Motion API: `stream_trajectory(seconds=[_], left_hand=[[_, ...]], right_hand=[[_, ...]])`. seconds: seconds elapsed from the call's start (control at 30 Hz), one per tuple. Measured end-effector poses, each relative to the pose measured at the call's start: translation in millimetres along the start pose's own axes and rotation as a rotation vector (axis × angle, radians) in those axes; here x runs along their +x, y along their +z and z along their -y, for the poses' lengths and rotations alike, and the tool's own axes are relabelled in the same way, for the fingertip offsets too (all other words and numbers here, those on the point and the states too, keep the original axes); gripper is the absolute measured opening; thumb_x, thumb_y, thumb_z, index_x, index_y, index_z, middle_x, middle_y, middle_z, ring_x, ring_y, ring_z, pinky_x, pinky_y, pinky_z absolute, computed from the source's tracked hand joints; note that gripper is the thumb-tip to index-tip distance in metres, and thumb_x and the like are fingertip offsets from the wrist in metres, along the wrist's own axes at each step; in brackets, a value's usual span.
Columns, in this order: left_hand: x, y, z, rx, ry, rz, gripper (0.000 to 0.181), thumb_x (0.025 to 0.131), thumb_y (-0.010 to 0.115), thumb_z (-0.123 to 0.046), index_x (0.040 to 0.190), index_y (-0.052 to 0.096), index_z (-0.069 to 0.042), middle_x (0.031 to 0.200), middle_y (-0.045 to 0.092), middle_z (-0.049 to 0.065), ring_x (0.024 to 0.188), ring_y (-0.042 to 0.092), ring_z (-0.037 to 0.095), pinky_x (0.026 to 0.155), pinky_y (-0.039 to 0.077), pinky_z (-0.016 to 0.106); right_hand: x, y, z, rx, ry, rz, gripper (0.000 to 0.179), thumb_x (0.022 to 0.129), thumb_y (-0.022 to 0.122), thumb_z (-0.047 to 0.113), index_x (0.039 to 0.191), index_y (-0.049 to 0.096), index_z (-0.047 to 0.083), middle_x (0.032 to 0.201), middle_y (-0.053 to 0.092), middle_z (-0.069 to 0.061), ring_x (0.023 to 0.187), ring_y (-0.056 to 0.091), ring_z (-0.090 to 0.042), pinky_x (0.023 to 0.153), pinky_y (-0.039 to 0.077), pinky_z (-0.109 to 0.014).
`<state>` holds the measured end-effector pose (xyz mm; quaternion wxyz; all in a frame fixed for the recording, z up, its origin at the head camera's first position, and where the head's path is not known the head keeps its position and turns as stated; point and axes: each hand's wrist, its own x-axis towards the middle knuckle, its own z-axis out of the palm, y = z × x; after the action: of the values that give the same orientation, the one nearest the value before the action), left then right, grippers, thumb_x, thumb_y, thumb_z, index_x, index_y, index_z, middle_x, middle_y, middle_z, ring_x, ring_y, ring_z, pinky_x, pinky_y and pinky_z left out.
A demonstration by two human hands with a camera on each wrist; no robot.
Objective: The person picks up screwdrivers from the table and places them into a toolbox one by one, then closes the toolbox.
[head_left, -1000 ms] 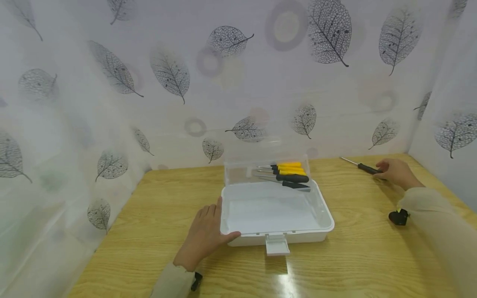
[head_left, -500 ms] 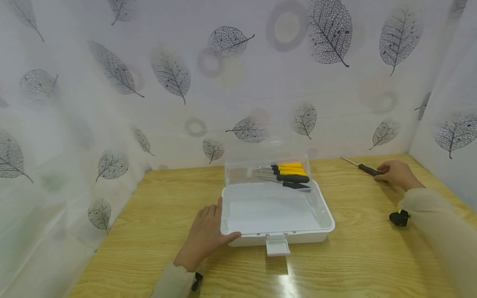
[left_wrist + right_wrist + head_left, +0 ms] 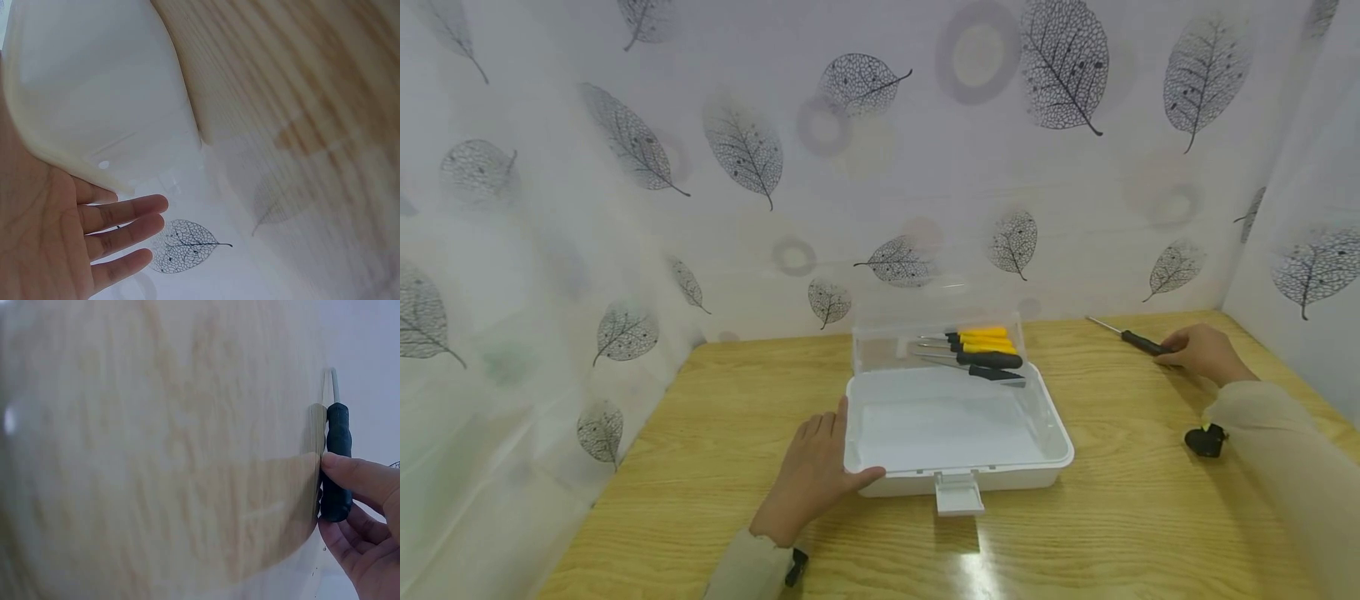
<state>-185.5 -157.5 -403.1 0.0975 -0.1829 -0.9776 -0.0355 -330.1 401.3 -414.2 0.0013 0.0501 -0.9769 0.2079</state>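
Note:
In the head view, my left hand (image 3: 815, 471) lies with straight fingers along the left side of a white plastic box (image 3: 955, 480), its thumb at the front left corner of the rim. The left wrist view has the same box (image 3: 106, 75) above extended fingers. On the far right of the table, my right hand (image 3: 1206, 354) pinches the handle end of a black-handled screwdriver (image 3: 1138, 341), whose metal shaft points to the back left. From the right wrist, the thumb presses one side of the screwdriver (image 3: 338, 434) handle with fingers on the other, low at the tabletop.
The box's clear lid (image 3: 880, 354) stands back, with several screwdrivers (image 3: 988, 359) seen at it, some yellow-handled, some black. A white latch (image 3: 958, 495) hangs down in front. The wood-grain table (image 3: 737, 417) ends at a leaf-printed curtain (image 3: 880, 167).
My right hand has drawn slightly back along the screwdriver handle, showing a little more of it. The left hand and box have stayed put.

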Motion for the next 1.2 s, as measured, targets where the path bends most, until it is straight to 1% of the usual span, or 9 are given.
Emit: stream_trajectory(seconds=[0.17,0.5,0.8,1.07,1.13,1.2], left_hand=[[0.0,0.0,-0.2,0.002,0.001,0.001,0.107,0.074,0.057,-0.07,0.142,0.03,0.007,0.12,0.058,0.02,0.112,0.055,0.034,0.098,0.046,0.045],[0.1,2.0,0.2,0.013,0.003,-0.003,0.107,0.074,0.056,-0.071,0.142,0.03,0.007,0.119,0.059,0.02,0.112,0.056,0.033,0.098,0.046,0.045],[-0.6,2.1,-0.1,0.017,0.007,-0.017,0.106,0.075,0.055,-0.071,0.141,0.032,0.008,0.118,0.059,0.019,0.111,0.056,0.033,0.097,0.047,0.044],[-0.7,1.5,0.2,0.011,0.008,-0.018,0.106,0.075,0.055,-0.072,0.141,0.033,0.008,0.118,0.059,0.02,0.11,0.056,0.032,0.097,0.047,0.043],[-0.7,2.1,0.2,0.013,0.008,-0.019,0.106,0.075,0.054,-0.072,0.141,0.032,0.008,0.118,0.059,0.02,0.111,0.056,0.033,0.097,0.046,0.044],[-1.1,2.6,0.4,0.016,0.01,-0.021,0.106,0.075,0.053,-0.073,0.141,0.032,0.008,0.119,0.059,0.02,0.112,0.056,0.033,0.098,0.046,0.044]], right_hand=[[-2.5,-0.5,0.6,0.005,0.016,0.004,0.04,0.081,0.07,0.018,0.103,0.062,-0.014,0.101,0.062,-0.036,0.095,0.052,-0.055,0.08,0.043,-0.061],[-5.0,1.6,-3.7,0.016,0.031,-0.032,0.043,0.08,0.072,0.025,0.103,0.065,-0.011,0.104,0.062,-0.034,0.098,0.05,-0.055,0.081,0.042,-0.063],[-7.5,3.5,-8.7,0.023,0.023,-0.062,0.041,0.08,0.072,0.026,0.101,0.066,-0.009,0.102,0.063,-0.033,0.093,0.054,-0.051,0.074,0.046,-0.055],[-13.3,-1.3,-4.1,0.062,0.042,-0.057,0.05,0.081,0.072,0.034,0.106,0.065,-0.009,0.106,0.062,-0.033,0.093,0.056,-0.049,0.069,0.049,-0.048],[-14.8,-2.1,-3.1,0.073,0.034,-0.058,0.051,0.081,0.072,0.034,0.107,0.065,-0.009,0.105,0.062,-0.033,0.09,0.057,-0.047,0.068,0.05,-0.046],[-15.7,-2.6,-2.3,0.08,0.02,-0.075,0.049,0.081,0.072,0.032,0.106,0.065,-0.009,0.102,0.064,-0.031,0.085,0.06,-0.042,0.067,0.051,-0.046]])
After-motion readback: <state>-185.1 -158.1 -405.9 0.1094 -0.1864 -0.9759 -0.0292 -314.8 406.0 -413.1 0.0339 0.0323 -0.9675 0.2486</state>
